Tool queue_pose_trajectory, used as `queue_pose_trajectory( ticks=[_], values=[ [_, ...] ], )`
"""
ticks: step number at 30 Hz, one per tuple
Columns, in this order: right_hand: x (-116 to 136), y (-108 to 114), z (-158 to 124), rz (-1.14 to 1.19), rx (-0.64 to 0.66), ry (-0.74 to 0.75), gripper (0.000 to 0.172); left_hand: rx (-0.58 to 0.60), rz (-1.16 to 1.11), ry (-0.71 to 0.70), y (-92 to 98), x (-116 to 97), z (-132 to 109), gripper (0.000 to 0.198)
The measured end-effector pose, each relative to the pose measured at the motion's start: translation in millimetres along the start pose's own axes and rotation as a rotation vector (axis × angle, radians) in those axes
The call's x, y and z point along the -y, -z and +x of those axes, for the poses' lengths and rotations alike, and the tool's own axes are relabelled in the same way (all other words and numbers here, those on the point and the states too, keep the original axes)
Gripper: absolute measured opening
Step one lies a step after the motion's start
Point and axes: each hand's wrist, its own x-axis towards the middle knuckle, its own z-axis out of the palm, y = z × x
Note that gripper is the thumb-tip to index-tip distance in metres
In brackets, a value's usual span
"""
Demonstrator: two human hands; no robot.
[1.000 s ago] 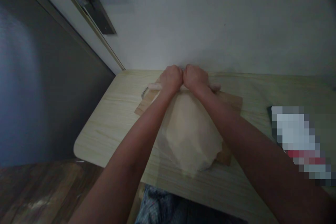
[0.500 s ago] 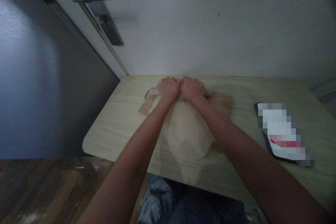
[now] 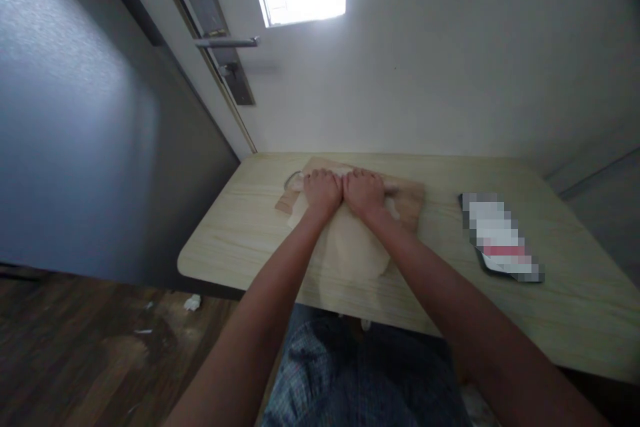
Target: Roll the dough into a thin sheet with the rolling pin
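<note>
A pale sheet of rolled-out dough lies on a wooden board on the light wood table. My left hand and my right hand sit side by side, fingers curled down over a pale rolling pin that lies across the far part of the dough. Only the pin's ends show, one on each side of my hands. The dough's near edge hangs past the board onto the table.
A flat dark-edged object with a blurred face lies on the table to the right. A white wall stands right behind the table. A door with a metal lever handle is at the left. Scraps lie on the dark wood floor.
My view has tilted up and back, bringing the door handle and a bright window into sight. Both hands have drawn a little nearer along the dough with the pin under them.
</note>
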Motion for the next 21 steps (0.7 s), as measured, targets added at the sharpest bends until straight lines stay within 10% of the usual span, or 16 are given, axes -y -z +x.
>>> queue_pose_trajectory(
  ticks=[21],
  values=[
    [-4,-3,21,-0.034,0.073,-0.023,0.045,0.015,-0.026,0.032,-11.0,-1,23,0.043]
  ],
)
